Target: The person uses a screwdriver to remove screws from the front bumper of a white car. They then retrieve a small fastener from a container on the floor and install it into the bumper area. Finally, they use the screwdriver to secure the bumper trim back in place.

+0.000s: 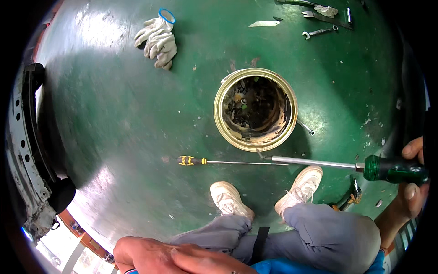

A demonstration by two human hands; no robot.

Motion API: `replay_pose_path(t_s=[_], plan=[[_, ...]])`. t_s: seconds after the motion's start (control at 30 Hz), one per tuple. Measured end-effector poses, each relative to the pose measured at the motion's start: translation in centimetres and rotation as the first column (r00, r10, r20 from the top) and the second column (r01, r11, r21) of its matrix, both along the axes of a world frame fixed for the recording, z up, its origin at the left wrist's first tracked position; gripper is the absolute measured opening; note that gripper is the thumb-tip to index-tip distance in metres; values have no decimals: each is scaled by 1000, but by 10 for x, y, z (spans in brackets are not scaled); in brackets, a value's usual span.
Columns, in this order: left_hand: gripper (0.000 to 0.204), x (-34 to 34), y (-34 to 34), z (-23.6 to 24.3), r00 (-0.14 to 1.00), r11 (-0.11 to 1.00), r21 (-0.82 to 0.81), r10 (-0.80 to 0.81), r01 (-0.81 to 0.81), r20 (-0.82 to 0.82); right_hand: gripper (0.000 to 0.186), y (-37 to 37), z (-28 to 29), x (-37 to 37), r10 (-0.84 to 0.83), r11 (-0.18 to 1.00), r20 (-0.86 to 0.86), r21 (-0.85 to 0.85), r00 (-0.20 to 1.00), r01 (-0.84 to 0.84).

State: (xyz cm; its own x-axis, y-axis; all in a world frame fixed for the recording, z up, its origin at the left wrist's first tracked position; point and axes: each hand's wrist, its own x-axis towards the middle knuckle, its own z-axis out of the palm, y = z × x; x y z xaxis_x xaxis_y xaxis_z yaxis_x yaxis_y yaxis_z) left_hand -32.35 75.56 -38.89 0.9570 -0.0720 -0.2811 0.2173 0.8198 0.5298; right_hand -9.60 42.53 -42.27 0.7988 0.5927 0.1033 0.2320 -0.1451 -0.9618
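Note:
My right hand at the right edge grips the green handle of a long screwdriver, its metal shaft pointing left toward the base of a round metal can. The can stands open on the green floor and holds dark scraps and small parts. My left hand rests at the bottom of the view near my knee, holding nothing that I can see. A second screwdriver with a yellow-and-black handle lies on the floor in front of my white shoes.
A pair of pale work gloves lies at the upper left. A wrench, a blade and other tools lie at the top right. Another small tool sits by my right shoe. A dark vehicle part runs along the left edge.

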Motion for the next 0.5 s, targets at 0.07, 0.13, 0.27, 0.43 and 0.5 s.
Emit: replay_pose_path(t_s=[0.07,0.13,0.27,0.43,0.5], plan=[[16,1,-15,-12,985,992,-96,99,-85,144,57,4,3,-9,-36,999,-3,11,999,36],[17,0,-20,-18,973,982,-141,152,-128,177,58,7,5,-16,-105,994,-3,-6,994,105],[16,-1,-28,-12,969,970,-150,211,-192,125,59,-8,4,-14,-113,993,-23,-25,993,113],[20,4,-17,-9,988,992,-121,59,-42,144,58,3,5,-19,-166,986,-44,-9,985,166],[19,-14,-1,-11,999,995,-86,47,-48,-20,57,1,5,-17,-158,987,-49,3,986,158]])
